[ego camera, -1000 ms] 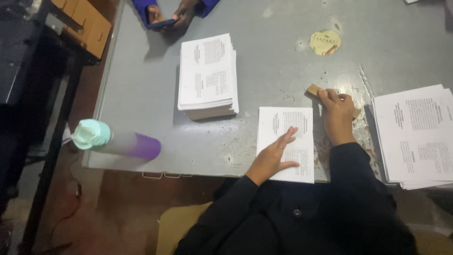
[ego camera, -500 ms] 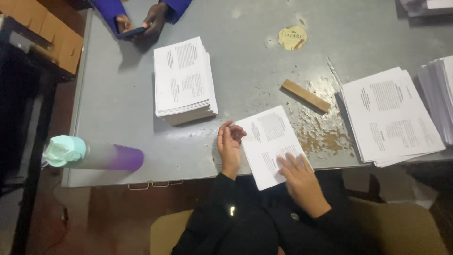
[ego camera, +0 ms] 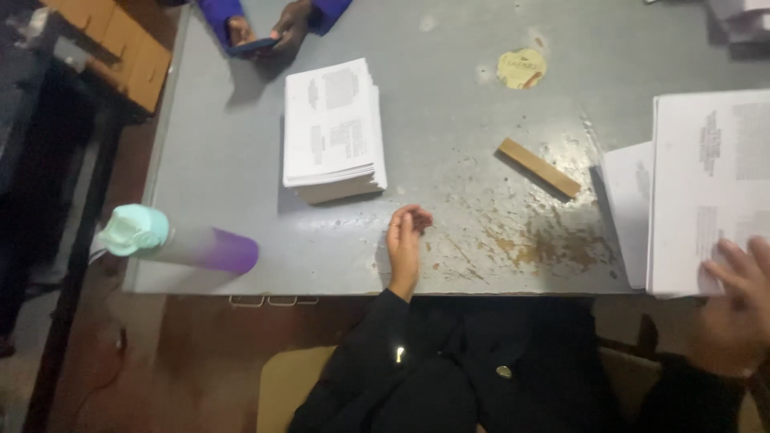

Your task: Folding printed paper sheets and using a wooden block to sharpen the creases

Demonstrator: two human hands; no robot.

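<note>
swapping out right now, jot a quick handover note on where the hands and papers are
Left hand: empty, curled, resting on the grey table near its front edge.
Right hand: fingers spread on the near corner of the printed sheets at the right; no grip visible.
Stack of folded sheets sits mid-table, beyond the left hand. Wooden stick lies loose between the two piles, untouched.
No sheet lies in front of the person now.
Bottle lies at the left edge. Another person's hands hold a phone at the far edge.
</note>
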